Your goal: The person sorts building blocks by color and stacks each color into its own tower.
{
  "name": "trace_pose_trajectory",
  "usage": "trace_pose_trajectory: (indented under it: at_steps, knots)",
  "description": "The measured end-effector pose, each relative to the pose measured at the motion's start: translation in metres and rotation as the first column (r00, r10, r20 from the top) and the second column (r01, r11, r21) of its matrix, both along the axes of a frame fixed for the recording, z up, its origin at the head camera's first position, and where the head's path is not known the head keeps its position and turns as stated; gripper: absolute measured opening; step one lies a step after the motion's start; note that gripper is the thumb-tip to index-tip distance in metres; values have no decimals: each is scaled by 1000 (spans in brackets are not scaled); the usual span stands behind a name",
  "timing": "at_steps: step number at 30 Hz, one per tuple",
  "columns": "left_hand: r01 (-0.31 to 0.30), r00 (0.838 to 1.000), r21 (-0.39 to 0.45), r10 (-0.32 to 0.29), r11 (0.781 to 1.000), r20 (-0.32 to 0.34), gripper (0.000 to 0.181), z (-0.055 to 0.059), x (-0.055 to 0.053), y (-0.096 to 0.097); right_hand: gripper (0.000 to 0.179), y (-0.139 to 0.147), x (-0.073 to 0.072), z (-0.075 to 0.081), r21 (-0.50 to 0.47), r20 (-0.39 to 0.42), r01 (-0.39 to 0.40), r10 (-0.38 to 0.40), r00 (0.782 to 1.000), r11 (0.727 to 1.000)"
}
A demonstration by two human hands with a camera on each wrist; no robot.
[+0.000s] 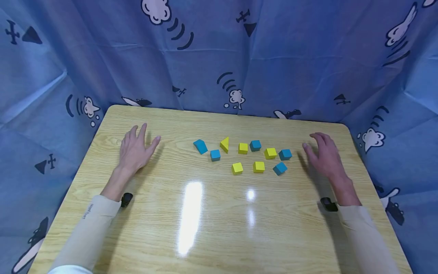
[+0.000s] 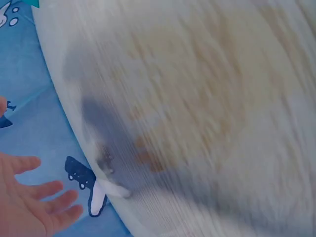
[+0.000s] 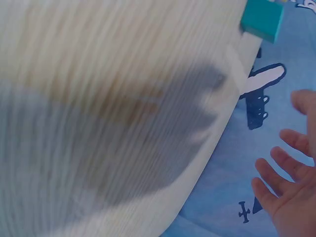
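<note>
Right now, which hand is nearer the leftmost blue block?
Left. The left hand is left of the leftmost blue block, no other block between; the right hand is farther off, past the group's right end.

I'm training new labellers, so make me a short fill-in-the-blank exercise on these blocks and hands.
1. The triangular block is coloured ____.
2. Counting every shape, there are ____ yellow blocks.
3. The left hand holds ____.
4. The block nearest the right hand is coloured ____.

Missing words: yellow; five; nothing; blue.
</note>
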State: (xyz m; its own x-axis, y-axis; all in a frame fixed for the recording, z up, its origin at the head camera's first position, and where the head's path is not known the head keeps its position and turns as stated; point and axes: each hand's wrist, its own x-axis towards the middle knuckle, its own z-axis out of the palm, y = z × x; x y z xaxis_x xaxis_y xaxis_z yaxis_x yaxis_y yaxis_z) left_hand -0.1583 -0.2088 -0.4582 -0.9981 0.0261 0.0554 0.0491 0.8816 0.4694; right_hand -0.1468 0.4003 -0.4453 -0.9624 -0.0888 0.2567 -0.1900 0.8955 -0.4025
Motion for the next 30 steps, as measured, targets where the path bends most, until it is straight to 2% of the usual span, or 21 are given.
trace_pose_trajectory:
  at_steps: [9,18,30]
  knots:
    - [-42,999,153,43,987,-6,78,2,4,9,27,-19,2,2,-160,-22,-29,26,999,987]
    - [-55,998,241,59,969,-8,75,2,8,18,31,-45,2,6,-230,27,-6,12,1000,973]
    - [-48,999,364,42,930,23,74,3,16,32,31,-85,0,12,-293,69,-59,82,994,954]
